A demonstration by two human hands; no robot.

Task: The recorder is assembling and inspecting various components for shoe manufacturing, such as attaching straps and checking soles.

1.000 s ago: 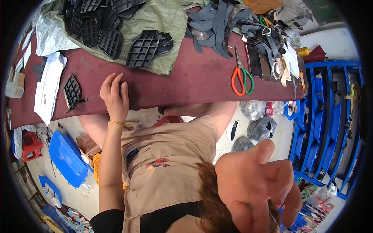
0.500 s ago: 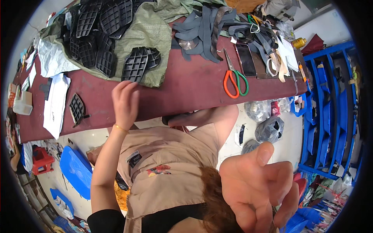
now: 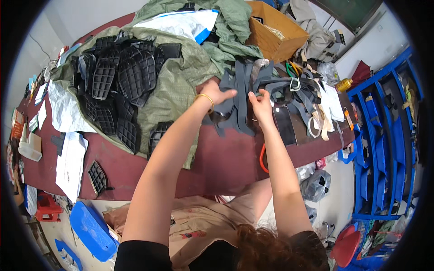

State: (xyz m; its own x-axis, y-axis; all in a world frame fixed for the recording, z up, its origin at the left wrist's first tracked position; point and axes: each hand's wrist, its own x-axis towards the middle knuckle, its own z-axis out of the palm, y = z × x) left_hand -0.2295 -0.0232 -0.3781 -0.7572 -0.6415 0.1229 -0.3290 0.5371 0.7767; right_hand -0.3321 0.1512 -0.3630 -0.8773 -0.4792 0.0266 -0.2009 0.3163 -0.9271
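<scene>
a small black grid piece (image 3: 96, 177) lies near the front edge of the dark red table (image 3: 217, 162), toward its left end. further in, the left hand (image 3: 216, 92), fingers spread, rests on the pile of dark grey straps (image 3: 244, 97) toward the right end. the right hand (image 3: 259, 103) pinches one strap. behind, black grid pieces (image 3: 122, 77) heap on green cloth (image 3: 181, 77), with a cardboard box (image 3: 273, 31) at the far edge.

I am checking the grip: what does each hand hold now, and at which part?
Both hands are on the pile of dark grey straps. The right hand pinches one strap's edge; the left hand rests on top, grip unclear.
</scene>
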